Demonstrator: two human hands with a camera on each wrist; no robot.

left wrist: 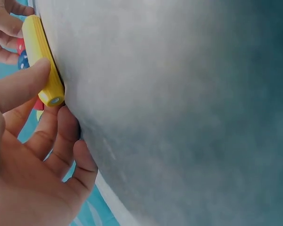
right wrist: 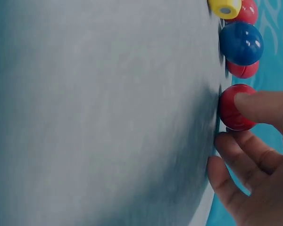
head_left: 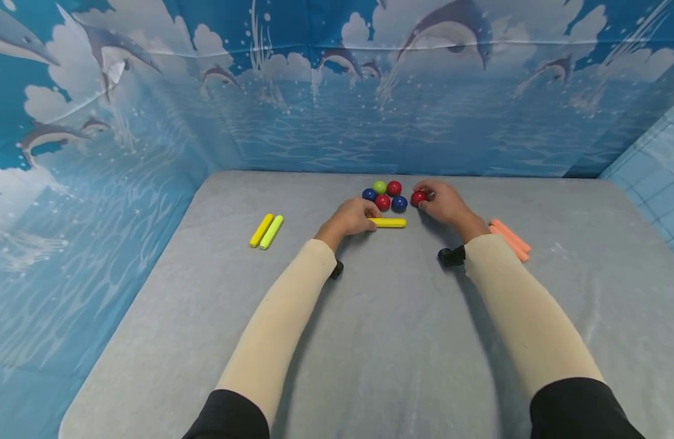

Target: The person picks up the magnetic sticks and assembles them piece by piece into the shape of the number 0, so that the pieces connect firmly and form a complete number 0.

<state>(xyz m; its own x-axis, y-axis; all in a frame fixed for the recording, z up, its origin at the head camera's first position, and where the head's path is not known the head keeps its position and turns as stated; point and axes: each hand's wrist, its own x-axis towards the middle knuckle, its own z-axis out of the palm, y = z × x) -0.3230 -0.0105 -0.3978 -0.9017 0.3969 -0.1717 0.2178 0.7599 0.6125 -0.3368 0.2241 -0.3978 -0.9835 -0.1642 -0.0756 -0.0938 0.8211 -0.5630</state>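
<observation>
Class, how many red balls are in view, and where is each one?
3: one red ball held by the right hand; a second red ball beside the green ball; a third red ball between the two blue balls.

Glossy balls on a matt grey cover
The balls look like smooth plastic with bright highlights — the yellow stick is duller plastic, finely ridged; the cover seems soft, faintly mottled cloth, the dolphin-print backdrop smooth, creased fabric, the pale sleeves matt cloth.
</observation>
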